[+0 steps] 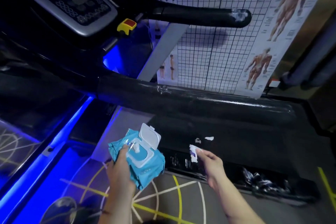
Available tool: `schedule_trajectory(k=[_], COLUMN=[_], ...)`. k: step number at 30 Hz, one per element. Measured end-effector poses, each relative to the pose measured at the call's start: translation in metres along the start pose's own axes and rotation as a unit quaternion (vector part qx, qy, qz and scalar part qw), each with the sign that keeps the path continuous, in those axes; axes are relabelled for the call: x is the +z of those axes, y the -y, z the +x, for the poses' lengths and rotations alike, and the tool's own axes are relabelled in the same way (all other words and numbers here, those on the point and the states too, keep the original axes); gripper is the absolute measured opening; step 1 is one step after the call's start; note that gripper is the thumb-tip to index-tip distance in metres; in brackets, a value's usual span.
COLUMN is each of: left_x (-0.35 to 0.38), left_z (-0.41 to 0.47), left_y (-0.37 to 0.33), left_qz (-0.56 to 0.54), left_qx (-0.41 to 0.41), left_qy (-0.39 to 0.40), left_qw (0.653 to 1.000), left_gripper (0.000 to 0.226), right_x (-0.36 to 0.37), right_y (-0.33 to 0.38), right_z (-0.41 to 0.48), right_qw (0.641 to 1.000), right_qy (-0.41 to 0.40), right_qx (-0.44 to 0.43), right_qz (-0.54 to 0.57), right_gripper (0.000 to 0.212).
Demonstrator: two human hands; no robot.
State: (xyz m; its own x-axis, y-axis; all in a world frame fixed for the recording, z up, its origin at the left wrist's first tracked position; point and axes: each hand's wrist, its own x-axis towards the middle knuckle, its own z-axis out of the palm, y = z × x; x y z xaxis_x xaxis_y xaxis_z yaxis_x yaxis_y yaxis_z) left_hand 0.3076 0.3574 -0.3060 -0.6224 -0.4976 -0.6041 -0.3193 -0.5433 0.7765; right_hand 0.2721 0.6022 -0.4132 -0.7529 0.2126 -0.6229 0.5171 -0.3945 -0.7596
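My left hand [120,167] grips a blue pack of wet wipes [145,167] from below, thumb on top near the dispenser. The pack's white flip lid [150,135] stands open and a wipe tip pokes out of the opening. My right hand [209,162] pinches a small white scrap of wipe [193,152] between its fingertips, just right of the pack. Two tiny white shreds [209,138] lie on the black treadmill belt [236,142] beyond that hand.
A black treadmill fills the view: a console [72,3] with a yellow and red stop button [127,24], one handrail [190,17] high up, another [181,96] across the middle. An anatomy poster [236,42] hangs behind. The patterned floor [163,196] lies below, blue light at left.
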Motion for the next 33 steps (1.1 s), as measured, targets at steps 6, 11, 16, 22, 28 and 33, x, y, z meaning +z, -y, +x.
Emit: schedule_trajectory(k=[6,11,16,22,28,33], left_x=[0.003,0.007,0.015,0.025,0.032,0.033], left_z=[-0.007,-0.004,-0.001,0.003,-0.002,-0.005], left_y=[0.015,0.020,0.025,0.032,0.035,0.038], left_qz=[0.038,0.045,0.055,0.086,0.107,0.180], left_qx=[-0.034,-0.031,-0.029,0.002,0.039,0.120], left_qy=[0.034,0.050,0.066,0.066,0.103,0.122], left_qw=[0.998,0.997,0.996,0.994,0.988,0.969], left_gripper=[0.039,0.039,0.034,0.030,0.016,0.009], right_x=[-0.027,-0.027,-0.022,0.003,0.028,0.055], right_y=[-0.015,0.032,0.054,0.034,0.049,0.045], right_z=[0.024,0.050,0.036,-0.027,-0.079,-0.089], right_qw=[0.991,0.998,0.990,0.959,0.859,0.721], right_qy=[-0.078,-0.047,-0.043,0.021,0.063,0.051], right_qx=[0.105,-0.002,-0.066,-0.147,-0.388,-0.387], right_qz=[0.035,0.039,-0.121,-0.243,-0.327,-0.572], right_gripper=[0.019,0.045,0.066,0.013,0.031,0.043])
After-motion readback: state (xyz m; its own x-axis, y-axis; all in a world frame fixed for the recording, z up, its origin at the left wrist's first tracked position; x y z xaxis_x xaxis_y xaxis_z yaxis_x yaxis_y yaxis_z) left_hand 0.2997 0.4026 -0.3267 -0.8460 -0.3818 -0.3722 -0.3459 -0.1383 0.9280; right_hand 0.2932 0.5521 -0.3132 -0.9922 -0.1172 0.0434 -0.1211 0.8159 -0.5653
